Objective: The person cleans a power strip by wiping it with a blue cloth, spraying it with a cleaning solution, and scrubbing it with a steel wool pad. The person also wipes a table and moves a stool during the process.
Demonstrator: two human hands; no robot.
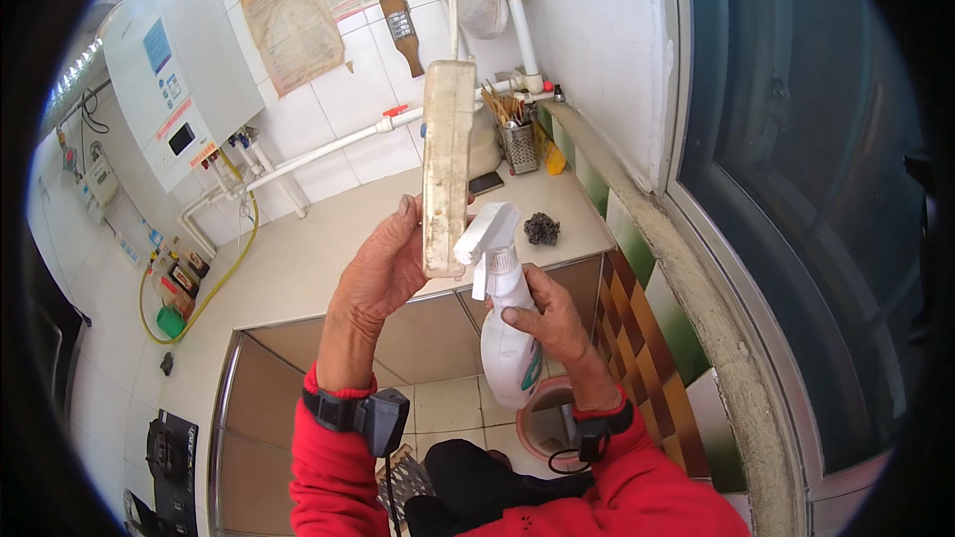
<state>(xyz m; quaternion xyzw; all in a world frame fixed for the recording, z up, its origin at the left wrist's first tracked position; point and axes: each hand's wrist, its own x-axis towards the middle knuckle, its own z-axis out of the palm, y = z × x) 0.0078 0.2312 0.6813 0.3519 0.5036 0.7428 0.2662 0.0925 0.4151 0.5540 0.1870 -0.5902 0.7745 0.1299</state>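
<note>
My left hand [386, 257] is closed around the lower part of a long, stained off-white power strip [448, 169], which stands upright over the counter's front edge. A white cord rises from its top end. Beside it, my right hand [553, 320] grips a white spray bottle [509, 343] around its body, just below the neck. The bottle's nozzle head points left, very close to the strip's lower end. Whether the two touch I cannot tell. The fingers behind the strip are mostly hidden. On the counter [328, 239] behind, a dark steel wool scrubber [542, 229] lies to the right.
A metal holder with chopsticks [519, 147] and a dark flat object [485, 183] are at the counter's back. White pipes [348, 142] run along the wall below a water heater [179, 70]. Bottles [184, 273] stand left; a stove [171, 462] is near left. A bucket [547, 418] sits below.
</note>
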